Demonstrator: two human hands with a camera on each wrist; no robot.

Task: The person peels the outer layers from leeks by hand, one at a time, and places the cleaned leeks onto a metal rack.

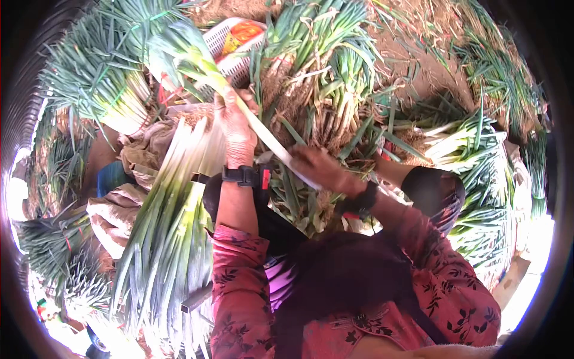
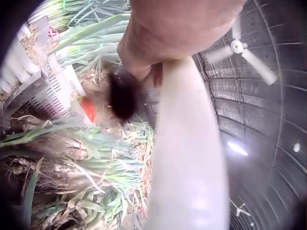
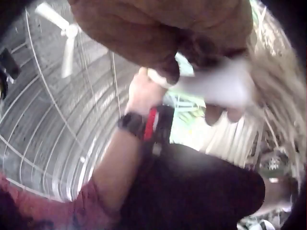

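Leek: the leek [image 1: 265, 133] you hold has a smooth white shaft, turning pale green, then spreading into darker leaves.
Direction: in the head view its long axis slants, leaves upper left, white end lower right.
Place: before you, between your hands.
Fingers: your left hand [image 1: 238, 128] curls round the shaft; your right hand [image 1: 323, 170], blurred, grips the white end.
Views: your left wrist view shows a ceiling fan [image 2: 237, 46] outside the head view.
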